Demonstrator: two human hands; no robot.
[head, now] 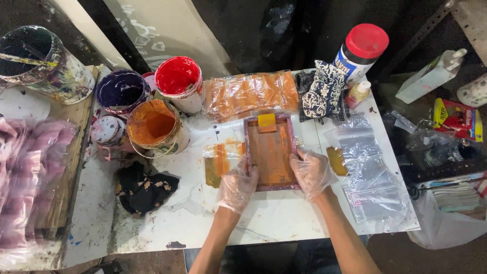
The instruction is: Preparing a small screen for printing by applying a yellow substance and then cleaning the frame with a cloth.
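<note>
Both my hands wear thin clear plastic gloves. My left hand [237, 185] grips the lower left edge of a small purple-framed printing screen [270, 152] smeared with orange ink. My right hand [311, 172] grips its lower right edge. The screen lies flat on the white table [203, 218]. A yellow-orange squeegee block [267, 122] rests at the screen's far end. An ink-stained plastic bag [220, 161] lies just left of the screen, partly under it.
Open tubs of orange [152, 124], red [178, 78] and purple ink [122, 91] stand at the left. Orange-stained plastic sheets [252, 94] and a patterned cloth [322, 91] lie behind. Clear zip bags [368, 177] are stacked at right. A dark rag [144, 187] lies left.
</note>
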